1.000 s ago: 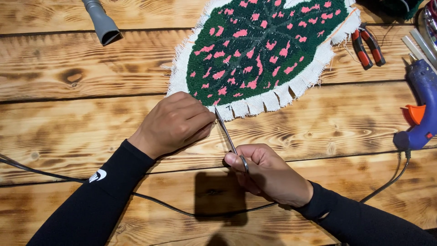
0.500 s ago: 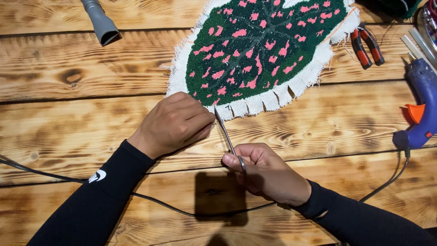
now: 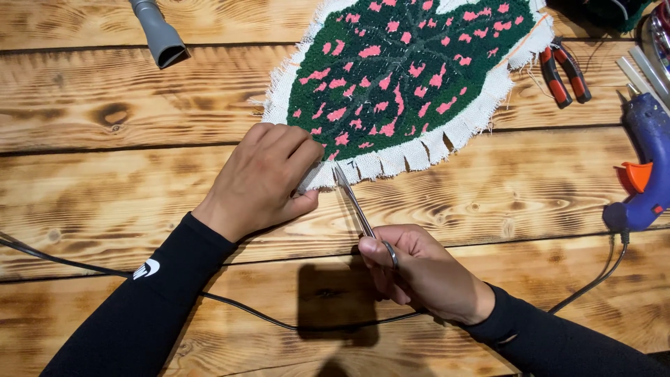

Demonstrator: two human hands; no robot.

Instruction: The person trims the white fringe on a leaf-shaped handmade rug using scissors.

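Left hand point(image 3: 262, 178), fingers together, pins the leaf-shaped tufted rug's point(image 3: 408, 70) fringe; right hand point(image 3: 412, 269) grips scissors point(image 3: 354, 204) mid-table point(image 3: 488, 202).

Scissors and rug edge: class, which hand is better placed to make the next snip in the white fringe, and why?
Right. The right hand already grips the scissors, blades at the white fringe; the left hand pins the leaf rug.
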